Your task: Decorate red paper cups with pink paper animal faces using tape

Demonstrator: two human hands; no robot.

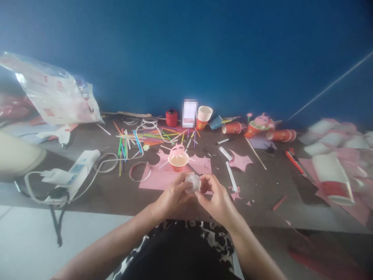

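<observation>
Near the table's front edge, both hands are closed around a small whitish, translucent roll that looks like tape or thread. My left hand grips its left side with bent fingers. From the other side, the fingertips and thumb of my right hand pinch it. Just beyond the hands, a paper cup with a pink cut-out face at its rim stands on a sheet of pink paper. The lower part of the roll is partly hidden by fingers.
Coloured sticks lie scattered at the back left. A power strip with a white cable is on the left, near a glue gun. Stacked cups stand behind. To the right are a red cutter and a large cup.
</observation>
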